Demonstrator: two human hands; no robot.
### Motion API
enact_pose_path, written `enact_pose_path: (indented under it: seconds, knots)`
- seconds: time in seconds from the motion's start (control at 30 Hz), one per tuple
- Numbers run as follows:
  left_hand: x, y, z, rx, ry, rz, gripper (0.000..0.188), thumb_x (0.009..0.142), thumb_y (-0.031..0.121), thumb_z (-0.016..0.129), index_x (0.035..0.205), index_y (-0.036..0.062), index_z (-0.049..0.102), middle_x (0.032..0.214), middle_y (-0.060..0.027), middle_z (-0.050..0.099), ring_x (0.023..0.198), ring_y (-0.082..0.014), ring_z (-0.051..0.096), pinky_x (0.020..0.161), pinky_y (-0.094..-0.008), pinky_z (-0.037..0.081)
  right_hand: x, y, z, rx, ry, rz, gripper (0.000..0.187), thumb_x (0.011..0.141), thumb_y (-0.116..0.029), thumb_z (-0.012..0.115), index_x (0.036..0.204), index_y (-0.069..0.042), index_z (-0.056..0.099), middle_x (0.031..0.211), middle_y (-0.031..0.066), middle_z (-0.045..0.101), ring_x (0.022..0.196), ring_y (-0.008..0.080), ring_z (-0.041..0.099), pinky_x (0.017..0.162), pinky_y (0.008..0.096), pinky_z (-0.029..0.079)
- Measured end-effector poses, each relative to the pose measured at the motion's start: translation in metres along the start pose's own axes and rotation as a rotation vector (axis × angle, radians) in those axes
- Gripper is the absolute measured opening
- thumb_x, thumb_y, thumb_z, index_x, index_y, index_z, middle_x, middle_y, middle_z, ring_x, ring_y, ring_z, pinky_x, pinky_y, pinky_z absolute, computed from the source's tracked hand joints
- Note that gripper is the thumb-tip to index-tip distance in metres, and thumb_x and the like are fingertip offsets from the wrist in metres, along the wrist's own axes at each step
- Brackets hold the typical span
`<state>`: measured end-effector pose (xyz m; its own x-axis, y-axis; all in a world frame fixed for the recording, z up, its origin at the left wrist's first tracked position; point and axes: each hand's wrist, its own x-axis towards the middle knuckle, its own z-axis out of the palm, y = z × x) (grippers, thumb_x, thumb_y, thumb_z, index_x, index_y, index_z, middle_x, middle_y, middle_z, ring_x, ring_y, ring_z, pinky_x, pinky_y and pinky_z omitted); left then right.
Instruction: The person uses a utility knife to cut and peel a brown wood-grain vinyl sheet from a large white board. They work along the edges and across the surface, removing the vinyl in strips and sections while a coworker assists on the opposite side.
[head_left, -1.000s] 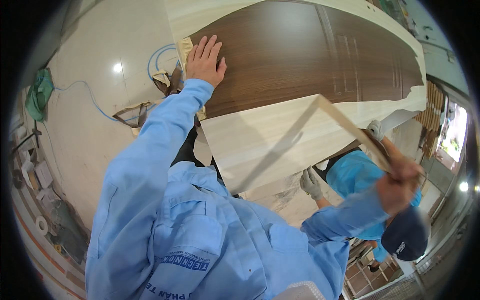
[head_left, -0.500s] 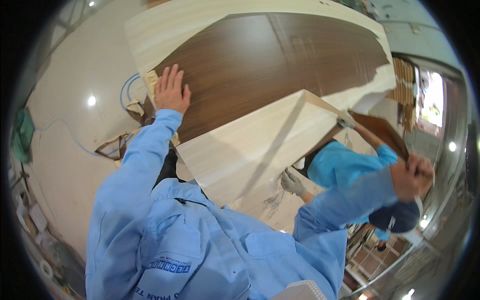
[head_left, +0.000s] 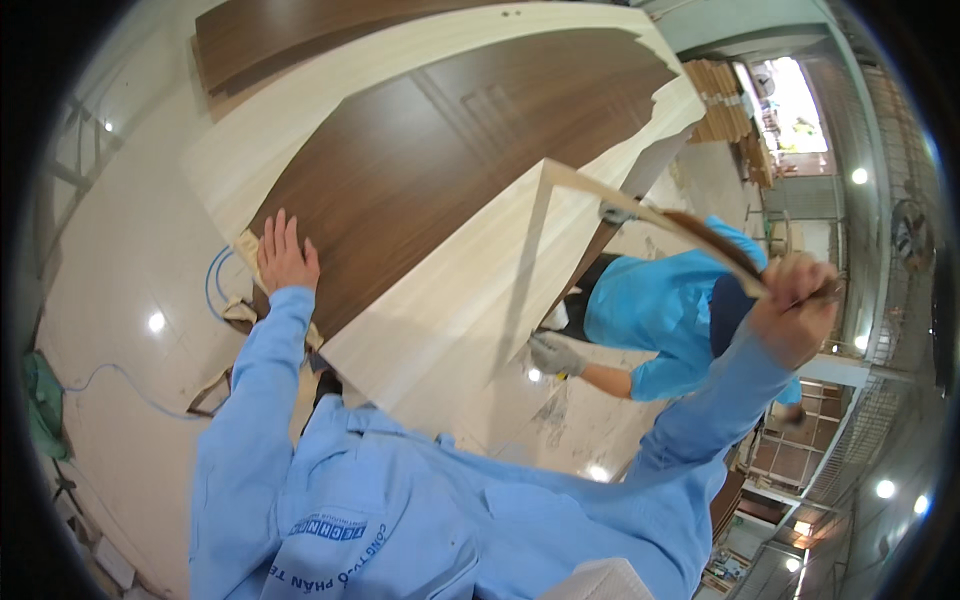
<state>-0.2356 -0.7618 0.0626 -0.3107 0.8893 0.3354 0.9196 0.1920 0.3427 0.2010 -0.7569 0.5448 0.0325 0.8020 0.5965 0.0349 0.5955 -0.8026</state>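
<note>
My left hand (head_left: 287, 258) lies flat, fingers spread, on the near left end of a brown wood-grain panel (head_left: 400, 190) with grooved lines. Cream sheet material (head_left: 430, 300) borders the panel and covers its near side. At the right, my raised right hand (head_left: 795, 305) is closed round the end of a long thin strip (head_left: 690, 225), cream on one face and brown on the other. From there the strip slants down to the cream sheet's corner. A co-worker's gloved hand (head_left: 557, 355) is at the sheet's near edge, and their other gloved hand (head_left: 617, 212) is beside the strip.
A co-worker in a bright blue shirt (head_left: 640, 300) bends close by my right arm. Another brown panel (head_left: 300, 35) lies at the far left. Blue hose (head_left: 215, 280) and offcuts (head_left: 210, 398) are on the floor at left; stacked boards (head_left: 718, 105) stand behind.
The view has turned right, bringing the far-left brown panel into sight. My right hand has stayed raised at the right, and the strip now shows stretched from it. My left hand still rests on the panel.
</note>
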Motion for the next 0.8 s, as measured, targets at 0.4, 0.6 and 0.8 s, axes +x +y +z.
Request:
enact_pose_path:
  seconds: [0.4,0.6,0.8]
  knots:
    - [-0.006,-0.008,0.008,0.046,0.03,0.033,0.049,0.09,0.025,0.062,0.137,0.0121,0.056,0.155,-0.0063,0.046,0.145,-0.0295,0.039,0.115,-0.0471,0.033,-0.044,-0.124,-0.018,0.011,0.057,-0.156,0.018,0.099,-0.021,0.056,0.085,-0.009,0.056,0.075,0.0031,0.054,0.059,0.0124,0.05,0.053,0.0273,0.042]
    - [-0.008,-0.007,0.008,-0.016,0.047,0.102,0.052,0.088,0.022,0.065,0.138,0.011,0.055,0.153,-0.0098,0.047,0.144,-0.0316,0.039,0.117,-0.0496,0.032,-0.103,-0.229,0.032,0.593,-0.091,-0.286,0.018,0.097,-0.015,0.059,0.079,-0.011,0.056,0.07,0.0015,0.055,0.054,0.0126,0.052,0.048,0.0278,0.043]
    - [-0.017,0.109,-0.096,-1.341,-0.731,0.321,0.069,0.096,0.045,0.064,0.147,0.0066,0.041,0.136,-0.0109,0.058,0.122,-0.0279,0.058,0.1,-0.042,0.05,-0.144,-0.123,0.117,0.912,-0.184,-0.237,0.023,0.099,-0.011,0.057,0.077,-0.015,0.051,0.068,0.0001,0.055,0.053,0.0128,0.053,0.047,0.0294,0.046]
